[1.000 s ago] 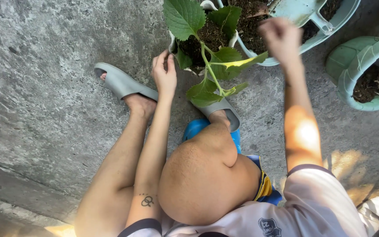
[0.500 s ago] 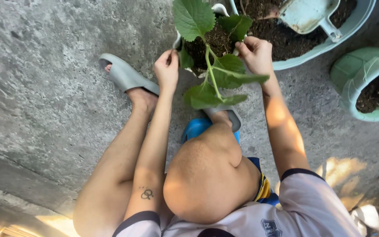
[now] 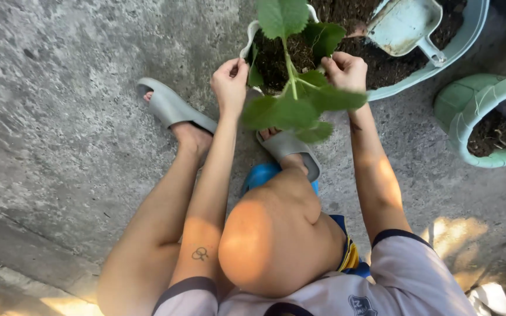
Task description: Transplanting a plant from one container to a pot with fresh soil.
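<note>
One small white pot [image 3: 252, 36] of dark soil, one broad-leaved green plant [image 3: 291, 99] in it. Two more containers: a pale green basin [image 3: 440, 55] of soil holding one plastic scoop [image 3: 406, 24], and a ribbed green planter [image 3: 469, 111]. Rough grey concrete [image 3: 60, 117]; two grey slides [image 3: 171, 108]. Your left hand [image 3: 229, 85] pinches the pot's left rim, fingers curled shut. Your right hand [image 3: 346, 70] clasps the right rim; the plant stands between them.

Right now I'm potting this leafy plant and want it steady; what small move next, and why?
Probably press the soil down around the stem. Left hand and right hand both grip the white pot at its rim, and the plant leans toward you.
</note>
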